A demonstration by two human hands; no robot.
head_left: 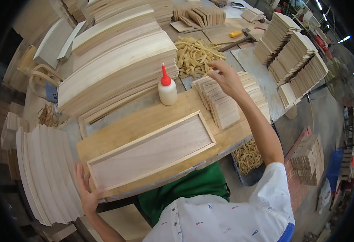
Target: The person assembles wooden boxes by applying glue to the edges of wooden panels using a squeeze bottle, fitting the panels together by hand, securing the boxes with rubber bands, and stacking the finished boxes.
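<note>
A shallow wooden tray-like panel with a raised rim lies on a wooden board in front of me. My left hand is at the panel's near left corner, fingers spread and thumb by the rim. My right hand is at the edge of a pile of tan rubber bands, above a stack of small thin wooden boards. Its fingers are curled together; whatever they may hold is too small to make out. A glue bottle with a red nozzle stands upright behind the panel.
Long wooden boards are stacked at the back left, and more thin boards stand at the left. A hammer and a yellow-handled tool lie at the back. Stacked pieces and a fan are at the right. A bin below holds more bands.
</note>
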